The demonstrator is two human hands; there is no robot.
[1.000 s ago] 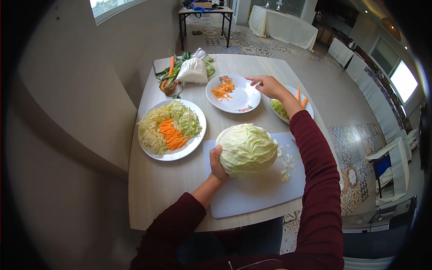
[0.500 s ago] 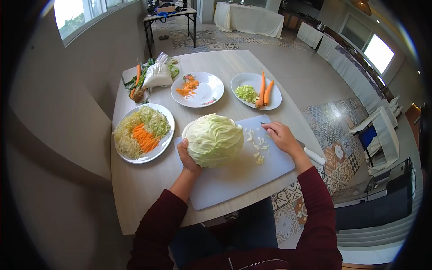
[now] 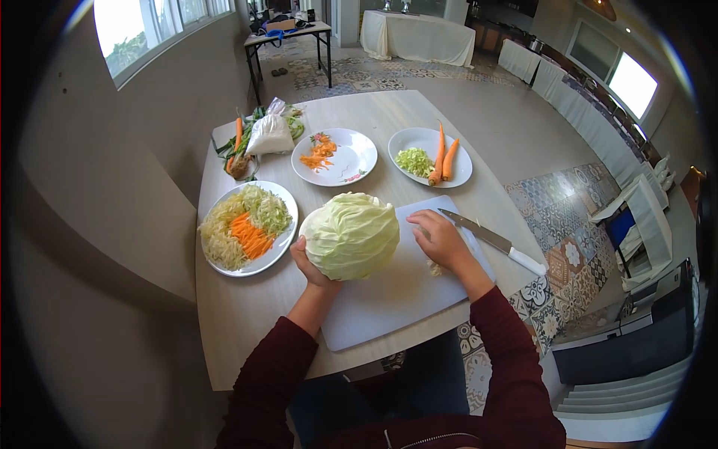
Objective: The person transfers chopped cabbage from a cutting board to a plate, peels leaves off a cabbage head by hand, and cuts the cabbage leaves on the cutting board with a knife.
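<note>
A pale green cabbage [image 3: 351,236] is held over the white cutting board [image 3: 374,318], with my left hand [image 3: 311,267] wrapped around its left underside. My right hand [image 3: 443,241] is over the right part of the board, a little right of the cabbage. Its fingers reach leftward, slightly bent and apart, with nothing visible in them. Small pale cabbage scraps [image 3: 434,268] show beside its wrist; others are hidden beneath the hand. A white-handled kitchen knife [image 3: 490,237] lies at the right, its blade tip over the board's far corner.
To the left, a plate [image 3: 293,233] holds shredded cabbage and carrot strips. Behind the board stand a floral plate [image 3: 351,150] with carrot shavings and an oval plate [image 3: 467,166] with chopped greens and whole carrots [image 3: 437,153]. A bag of white contents [image 3: 270,136] leans among vegetables.
My right hand has left the knife's area and moved left across the board towards the cabbage, now covering most scraps. The knife is fully uncovered. The cabbage stays in my left hand.
</note>
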